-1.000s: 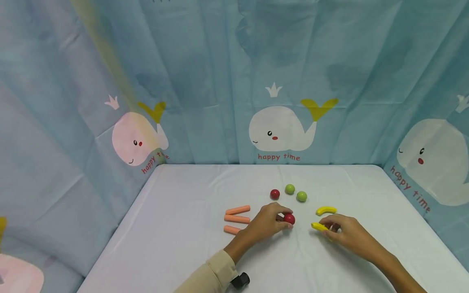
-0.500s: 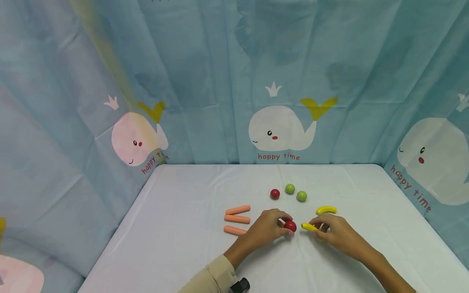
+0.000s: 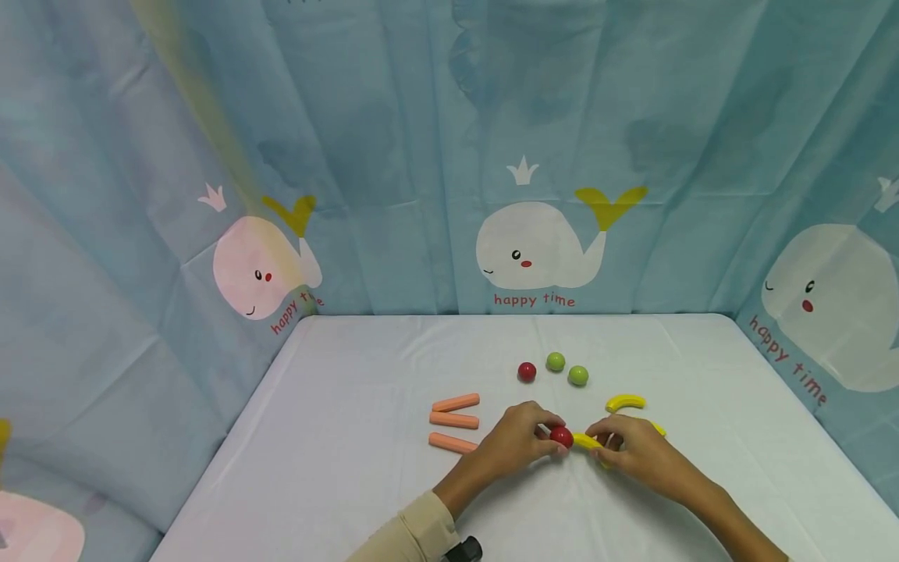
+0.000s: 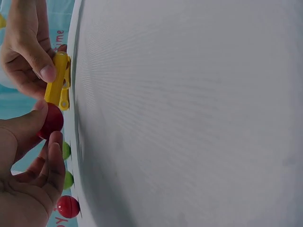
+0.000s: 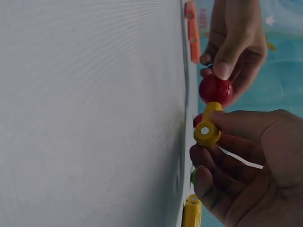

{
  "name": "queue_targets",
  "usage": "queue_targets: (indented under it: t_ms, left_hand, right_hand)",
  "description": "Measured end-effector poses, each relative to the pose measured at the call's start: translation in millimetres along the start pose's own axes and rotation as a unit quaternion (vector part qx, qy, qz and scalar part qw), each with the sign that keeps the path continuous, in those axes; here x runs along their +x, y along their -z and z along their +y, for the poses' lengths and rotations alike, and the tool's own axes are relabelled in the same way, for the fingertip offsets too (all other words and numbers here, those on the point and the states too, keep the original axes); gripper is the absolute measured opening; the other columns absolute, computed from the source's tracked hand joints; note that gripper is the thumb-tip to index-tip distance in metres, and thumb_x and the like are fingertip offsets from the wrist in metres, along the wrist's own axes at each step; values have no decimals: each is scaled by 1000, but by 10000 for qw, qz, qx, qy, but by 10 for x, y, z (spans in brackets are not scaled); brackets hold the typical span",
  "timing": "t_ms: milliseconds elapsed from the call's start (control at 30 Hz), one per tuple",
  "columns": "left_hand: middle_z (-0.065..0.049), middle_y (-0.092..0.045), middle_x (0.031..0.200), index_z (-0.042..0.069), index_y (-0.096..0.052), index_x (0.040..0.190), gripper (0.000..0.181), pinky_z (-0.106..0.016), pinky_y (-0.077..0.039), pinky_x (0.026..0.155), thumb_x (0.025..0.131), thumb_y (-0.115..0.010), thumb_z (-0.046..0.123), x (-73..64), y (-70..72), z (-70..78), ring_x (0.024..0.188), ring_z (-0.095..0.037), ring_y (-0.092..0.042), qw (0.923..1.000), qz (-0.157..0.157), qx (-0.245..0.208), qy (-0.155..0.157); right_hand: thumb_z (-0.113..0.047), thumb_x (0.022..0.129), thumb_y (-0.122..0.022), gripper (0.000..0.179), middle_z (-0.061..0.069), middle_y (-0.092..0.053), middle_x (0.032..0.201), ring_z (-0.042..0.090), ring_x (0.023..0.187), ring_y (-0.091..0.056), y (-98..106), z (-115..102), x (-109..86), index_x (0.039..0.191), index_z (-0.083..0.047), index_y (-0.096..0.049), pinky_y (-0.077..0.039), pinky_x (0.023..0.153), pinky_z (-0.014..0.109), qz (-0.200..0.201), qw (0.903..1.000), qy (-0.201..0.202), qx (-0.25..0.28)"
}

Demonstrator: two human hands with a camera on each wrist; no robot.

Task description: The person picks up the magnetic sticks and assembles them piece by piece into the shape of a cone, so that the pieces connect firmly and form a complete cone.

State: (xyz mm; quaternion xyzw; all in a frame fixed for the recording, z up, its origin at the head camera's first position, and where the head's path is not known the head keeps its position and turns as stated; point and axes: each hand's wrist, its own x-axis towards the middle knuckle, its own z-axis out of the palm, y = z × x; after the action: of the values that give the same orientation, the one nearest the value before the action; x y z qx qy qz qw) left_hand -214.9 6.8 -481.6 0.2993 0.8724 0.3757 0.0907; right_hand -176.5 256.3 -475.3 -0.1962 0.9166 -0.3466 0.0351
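Note:
In the head view my left hand [image 3: 516, 441] pinches a glossy red ball [image 3: 561, 437] between thumb and fingers, above the white table. My right hand [image 3: 635, 449] grips a yellow curved rod [image 3: 584, 442], whose far end meets the ball's right side. The left wrist view shows the rod [image 4: 57, 78] against the held ball [image 4: 53, 120]. A pale round disc sits in the rod's near end [image 5: 206, 131] in the right wrist view. Fingers partly cover both pieces.
Behind the hands lie another red ball [image 3: 527, 372] and two green balls [image 3: 556, 361]. Two more yellow curved rods [image 3: 625, 403] lie by the right hand, one partly hidden. Three orange straight rods [image 3: 453, 421] lie left. A whale-printed curtain [image 3: 393, 156] surrounds the white table [image 3: 337, 437].
My right hand has moved left with the yellow rod, closing the gap to the red ball. The left hand has come slightly nearer and to the right, still holding the ball.

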Motion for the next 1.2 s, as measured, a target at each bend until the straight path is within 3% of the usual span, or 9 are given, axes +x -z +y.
queue_targets:
  t_ms: [133,333,633,967,1200]
  left_hand:
    - [8,-68,103,14,-77,129,40,-13,-51,81,91,-86,23,13,-10,1,92,2,-61,9999,-45,136,42]
    - [7,-70,107,10,-77,124,34,-14,-52,82,92,-85,20,38,-34,13,90,3,-61,9998,-66,-33,163]
    - [7,-70,108,14,-76,131,38,-15,-52,84,94,-83,18,60,-53,50,95,3,-61,9995,-168,48,278]
    - [4,-70,99,6,-76,125,30,-15,-52,79,96,-80,15,62,-120,99,87,2,-58,9994,68,-21,352]
    - [1,-72,100,2,-76,122,29,-15,-53,78,95,-80,12,55,-142,132,84,3,-61,9986,118,-397,343]
  right_hand:
    - [-12,91,-82,22,-4,-71,96,1,79,-59,-16,5,-3,112,-7,-77,-54,68,23,-117,9998,-143,-52]
    - [-19,90,-85,26,-10,-63,82,4,74,-54,-42,-24,-16,111,-6,-77,-49,64,23,-298,9985,-451,-70]
    - [-24,91,-84,31,-9,-66,82,7,75,-56,-53,-61,-39,114,-5,-78,-50,65,23,-499,9961,-722,55]
    - [-25,93,-82,33,-8,-68,82,5,73,-58,-66,-92,-78,116,-1,-77,-51,63,23,-643,9953,-704,180]
    - [-24,96,-79,31,-8,-67,83,3,72,-57,-97,-78,-121,118,-2,-76,-50,62,24,-855,9940,-447,511]
